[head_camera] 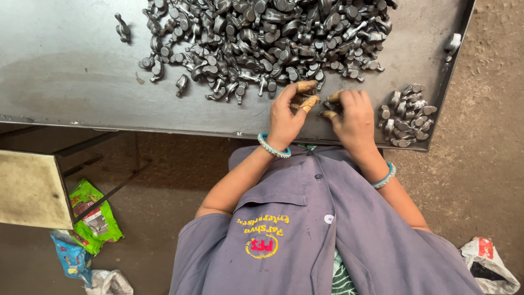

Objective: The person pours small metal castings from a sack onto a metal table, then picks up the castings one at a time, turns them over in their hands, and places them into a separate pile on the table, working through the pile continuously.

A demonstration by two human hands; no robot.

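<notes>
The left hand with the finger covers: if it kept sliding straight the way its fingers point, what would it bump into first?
Most likely the big pile of metal parts. The left hand rests on the metal table, its fingers pointing away from the person; the pile's near edge lies just beyond them.

Large heap of metal parts (267,38) on metal table (65,71), toward far edge. Small pile (406,114) at near right corner. Left hand (286,117), right hand (355,117) at near edge, between heap and small pile. Lone part (122,28) left of heap.
</notes>
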